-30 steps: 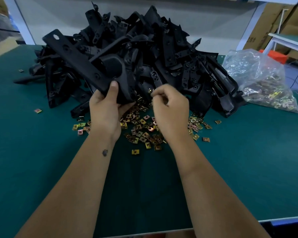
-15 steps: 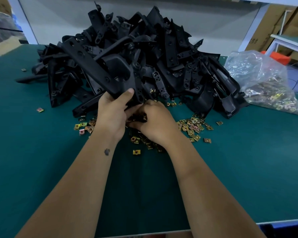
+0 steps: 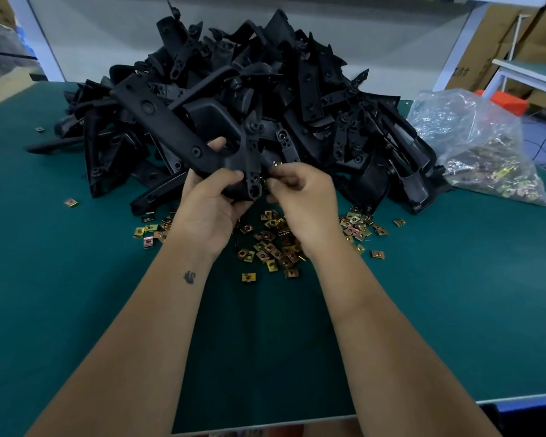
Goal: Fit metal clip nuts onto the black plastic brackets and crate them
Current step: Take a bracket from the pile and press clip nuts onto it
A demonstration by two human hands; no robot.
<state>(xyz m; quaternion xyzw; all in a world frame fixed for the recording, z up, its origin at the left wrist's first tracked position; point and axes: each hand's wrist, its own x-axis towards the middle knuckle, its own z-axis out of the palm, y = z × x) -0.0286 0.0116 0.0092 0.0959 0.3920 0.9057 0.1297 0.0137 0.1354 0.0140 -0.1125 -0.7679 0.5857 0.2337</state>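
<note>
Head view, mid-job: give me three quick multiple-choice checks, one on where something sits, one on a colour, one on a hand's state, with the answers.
1. Where is the clear plastic bag of clip nuts?
A. right of the bracket pile
B. left of the pile
C. at the table's near edge

2. What colour is the table mat?
A. grey
B. dark green
C. red

3. What is the left hand doing?
A. lying flat on the mat
B. hanging idle
C. gripping a black plastic bracket

Answers: 1 A, the bag lies on the mat at the far right, beside the bracket pile. 2 B, the mat is dark green all round the loose clip nuts. 3 C, its fingers and thumb curl round the bracket's lower end while the right hand pinches at its edge.
</note>
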